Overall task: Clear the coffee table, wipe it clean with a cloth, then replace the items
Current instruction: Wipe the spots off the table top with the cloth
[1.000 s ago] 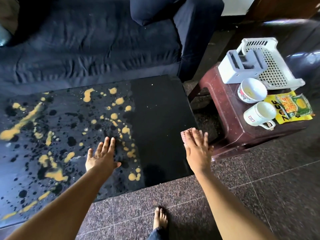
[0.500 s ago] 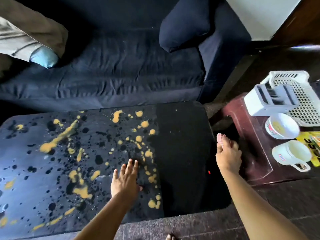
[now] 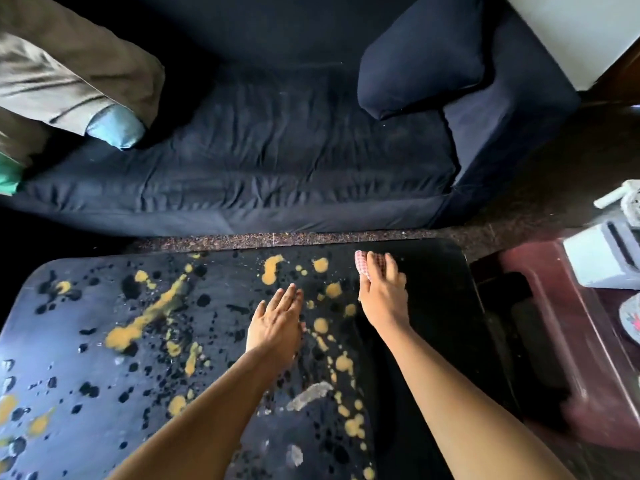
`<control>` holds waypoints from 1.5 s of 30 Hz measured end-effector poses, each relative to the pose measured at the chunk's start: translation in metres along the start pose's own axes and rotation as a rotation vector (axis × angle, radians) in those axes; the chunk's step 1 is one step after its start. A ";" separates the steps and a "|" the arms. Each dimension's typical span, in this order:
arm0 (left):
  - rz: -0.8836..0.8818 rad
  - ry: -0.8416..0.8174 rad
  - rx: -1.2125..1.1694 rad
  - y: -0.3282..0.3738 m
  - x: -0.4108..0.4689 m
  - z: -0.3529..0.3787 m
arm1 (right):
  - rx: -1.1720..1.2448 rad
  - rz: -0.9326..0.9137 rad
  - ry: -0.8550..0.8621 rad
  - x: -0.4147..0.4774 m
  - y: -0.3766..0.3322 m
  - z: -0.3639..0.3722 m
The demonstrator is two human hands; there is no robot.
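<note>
The cloth (image 3: 363, 264) lies near the counter's (image 3: 436, 306) far edge, toward 1 o'clock from the left hand (image 3: 277, 322), pressed under the right hand's (image 3: 382, 297) straight, close-set fingers (image 3: 376, 268); the left hand rests flat, holding nothing. Wiping well likely means even pressure and overlapping strokes toward 6 o'clock. The cloth's visible strip seems to run 12-to-6, pointing at the sofa (image 3: 277, 161).

Right hand (image 3: 382, 296) presses a checked cloth (image 3: 362, 264) onto the splattered coffee table (image 3: 436, 306); left hand (image 3: 277, 320) rests flat.
</note>
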State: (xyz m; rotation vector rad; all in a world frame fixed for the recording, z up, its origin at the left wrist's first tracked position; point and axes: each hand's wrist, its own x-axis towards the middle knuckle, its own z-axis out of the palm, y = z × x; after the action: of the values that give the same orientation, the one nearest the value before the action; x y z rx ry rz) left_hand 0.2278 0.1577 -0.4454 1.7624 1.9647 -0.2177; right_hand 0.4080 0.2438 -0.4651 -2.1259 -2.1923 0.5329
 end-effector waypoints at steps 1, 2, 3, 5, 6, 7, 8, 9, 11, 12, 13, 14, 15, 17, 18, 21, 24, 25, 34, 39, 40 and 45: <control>0.011 -0.004 0.004 -0.001 0.007 -0.001 | -0.047 -0.041 -0.035 0.005 -0.004 0.004; 0.018 -0.010 0.007 -0.002 0.014 -0.001 | -0.109 -0.082 -0.069 0.010 -0.007 0.008; 0.022 -0.008 0.020 -0.002 0.018 -0.002 | -0.171 -0.127 -0.084 0.016 -0.007 0.009; 0.035 -0.002 0.070 -0.009 0.025 -0.001 | -0.255 -0.197 -0.120 0.033 -0.001 0.006; 0.044 0.005 0.095 -0.014 0.027 0.000 | -0.286 -0.237 -0.152 0.042 0.004 0.003; 0.057 0.005 0.115 -0.018 0.027 0.000 | -0.306 -0.272 -0.183 0.048 0.008 0.001; 0.072 0.000 0.129 -0.021 0.027 0.000 | -0.313 -0.288 -0.204 0.049 0.011 0.001; 0.091 -0.005 0.139 -0.024 0.028 0.000 | -0.293 -0.279 -0.205 0.049 0.009 0.005; 0.121 -0.007 0.158 -0.029 0.028 -0.002 | -0.213 -0.241 -0.173 0.039 -0.011 0.019; 0.131 -0.008 0.166 -0.029 0.028 -0.002 | -0.185 -0.249 -0.157 0.033 -0.023 0.026; 0.135 -0.010 0.170 -0.029 0.028 -0.002 | -0.179 -0.277 -0.146 0.028 -0.033 0.033; 0.132 -0.015 0.168 -0.029 0.028 -0.003 | -0.190 -0.311 -0.143 0.026 -0.038 0.036; 0.127 -0.023 0.162 -0.029 0.028 -0.003 | -0.204 -0.337 -0.140 0.028 -0.038 0.036; 0.124 -0.040 0.153 -0.030 0.028 -0.005 | -0.230 -0.322 -0.133 0.035 -0.025 0.032; 0.124 -0.048 0.153 -0.031 0.028 -0.005 | -0.230 -0.271 -0.121 0.039 -0.017 0.029; 0.134 -0.076 0.170 -0.033 0.028 -0.007 | -0.195 -0.071 -0.066 0.043 -0.011 0.025; 0.139 -0.109 0.196 -0.034 0.030 -0.006 | -0.161 -0.051 -0.046 0.036 -0.041 0.034; 0.137 -0.115 0.197 -0.034 0.030 -0.005 | -0.155 -0.103 -0.049 0.034 -0.049 0.038; 0.135 -0.138 0.171 -0.036 0.029 -0.007 | -0.164 -0.026 -0.075 0.055 -0.016 0.022; 0.117 -0.150 0.178 -0.034 0.028 -0.007 | -0.144 -0.200 -0.127 0.041 -0.068 0.039; 0.114 -0.154 0.179 -0.033 0.028 -0.008 | -0.155 -0.279 -0.151 0.040 -0.070 0.040; 0.103 -0.147 0.167 -0.030 0.027 -0.010 | -0.171 -0.210 -0.152 0.048 -0.024 0.025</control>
State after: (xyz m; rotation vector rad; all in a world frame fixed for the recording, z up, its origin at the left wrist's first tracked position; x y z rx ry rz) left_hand 0.1950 0.1810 -0.4548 1.8883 1.7919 -0.4744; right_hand 0.3751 0.2856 -0.4923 -1.9525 -2.5932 0.5246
